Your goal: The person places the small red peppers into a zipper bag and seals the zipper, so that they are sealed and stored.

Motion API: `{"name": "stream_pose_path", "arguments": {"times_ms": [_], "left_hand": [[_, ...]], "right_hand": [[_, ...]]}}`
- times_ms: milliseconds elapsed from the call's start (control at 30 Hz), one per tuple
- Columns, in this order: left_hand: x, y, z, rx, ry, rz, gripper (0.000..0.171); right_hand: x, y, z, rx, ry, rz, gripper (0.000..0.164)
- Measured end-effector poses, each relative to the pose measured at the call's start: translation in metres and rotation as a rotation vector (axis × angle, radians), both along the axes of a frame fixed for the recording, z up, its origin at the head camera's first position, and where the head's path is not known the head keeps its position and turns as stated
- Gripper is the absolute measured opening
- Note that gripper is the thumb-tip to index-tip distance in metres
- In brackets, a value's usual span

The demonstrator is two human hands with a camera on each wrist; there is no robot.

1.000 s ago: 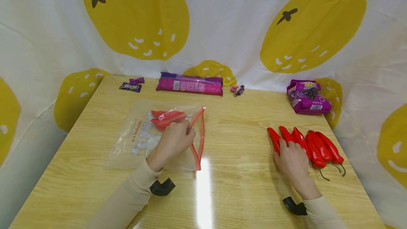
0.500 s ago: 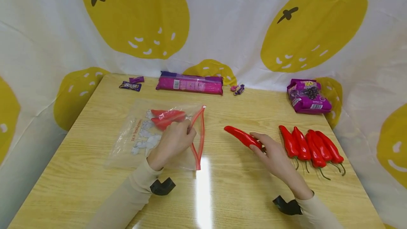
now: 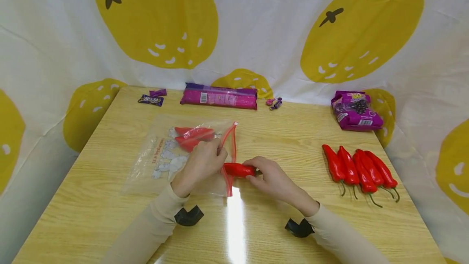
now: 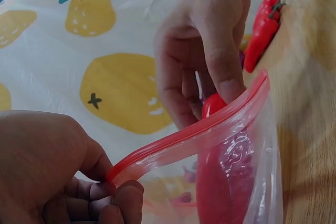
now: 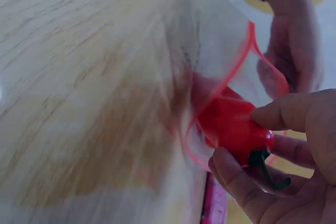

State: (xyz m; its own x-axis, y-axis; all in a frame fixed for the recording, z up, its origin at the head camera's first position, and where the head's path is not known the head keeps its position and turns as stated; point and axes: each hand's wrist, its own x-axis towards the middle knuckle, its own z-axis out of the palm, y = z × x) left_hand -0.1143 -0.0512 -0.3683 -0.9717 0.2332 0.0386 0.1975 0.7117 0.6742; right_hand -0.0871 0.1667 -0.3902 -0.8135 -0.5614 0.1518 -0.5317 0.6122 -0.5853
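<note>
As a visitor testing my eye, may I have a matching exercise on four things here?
1. left hand
2. long purple packet
3. right hand
4. five loose red peppers

A. holds a red pepper partly inside the clear bag
B. on the table's right side
C. pinches the bag's red rim
D. at the back, by the cloth

Pairs: 1-C; 2-D; 3-A; 4-B

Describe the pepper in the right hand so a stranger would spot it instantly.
On the wooden table, find the clear bag with the red zip edge. At its mouth, the right hand holds one red pepper near its green stem, the pepper partly inside. Unlike the two peppers inside the bag and the five peppers at the table's right, this one is held.
</note>
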Motion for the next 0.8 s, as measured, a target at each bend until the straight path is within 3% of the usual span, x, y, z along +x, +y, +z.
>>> {"name": "stream_pose_path", "arguments": {"times_ms": [100, 333, 600, 800], "left_hand": [[0.000, 0.001, 0.001, -0.004, -0.037, 0.002, 0.014], [0.001, 0.002, 0.000, -0.011, -0.024, 0.005, 0.016], [0.002, 0.003, 0.000, -0.048, 0.037, 0.008, 0.020], [0.002, 0.003, 0.002, -0.037, 0.042, -0.005, 0.020]], "right_hand": [[-0.005, -0.012, -0.005, 0.003, 0.023, 0.046, 0.034], [-0.021, -0.039, -0.013, 0.035, 0.107, 0.076, 0.026], [-0.034, -0.064, -0.023, 0.083, 0.162, 0.032, 0.022], [-0.038, -0.077, -0.028, 0.141, 0.220, 0.000, 0.020]]}}
